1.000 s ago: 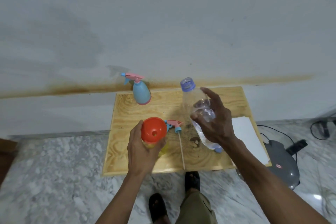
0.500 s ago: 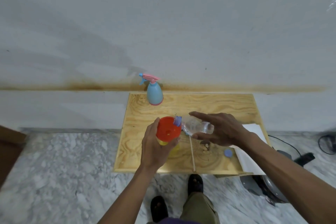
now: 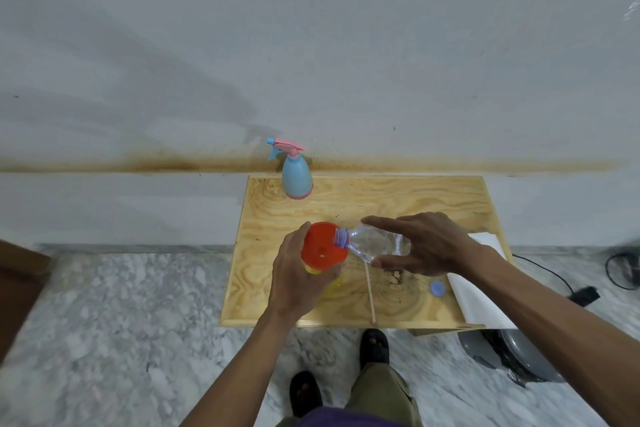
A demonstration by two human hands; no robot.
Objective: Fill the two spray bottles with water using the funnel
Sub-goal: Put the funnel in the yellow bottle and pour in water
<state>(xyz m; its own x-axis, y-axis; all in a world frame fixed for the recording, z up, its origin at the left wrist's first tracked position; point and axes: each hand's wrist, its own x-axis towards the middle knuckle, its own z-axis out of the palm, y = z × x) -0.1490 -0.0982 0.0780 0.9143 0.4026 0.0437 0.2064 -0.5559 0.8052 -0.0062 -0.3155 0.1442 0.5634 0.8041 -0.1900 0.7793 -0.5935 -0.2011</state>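
Note:
An orange funnel (image 3: 320, 250) sits in the neck of a yellow spray bottle (image 3: 331, 282) on the wooden table (image 3: 398, 198). My left hand (image 3: 298, 279) wraps around the bottle and the funnel's underside. My right hand (image 3: 424, 246) holds a clear water bottle (image 3: 374, 246) tipped on its side, its open mouth over the funnel's right rim. A blue spray bottle (image 3: 296, 174) with a pink trigger head stands upright at the table's back left. The yellow bottle's dip tube (image 3: 370, 291) lies on the table; its trigger head is hidden.
A blue bottle cap (image 3: 437, 288) lies on the table beside a white sheet (image 3: 479, 298) at the right edge. A grey appliance (image 3: 512, 357) and black cables (image 3: 585, 295) are on the marble floor to the right. The wall is right behind the table.
My right hand tipped the water bottle from upright down to horizontal and brought its mouth over the funnel. My left hand kept its grip on the yellow bottle.

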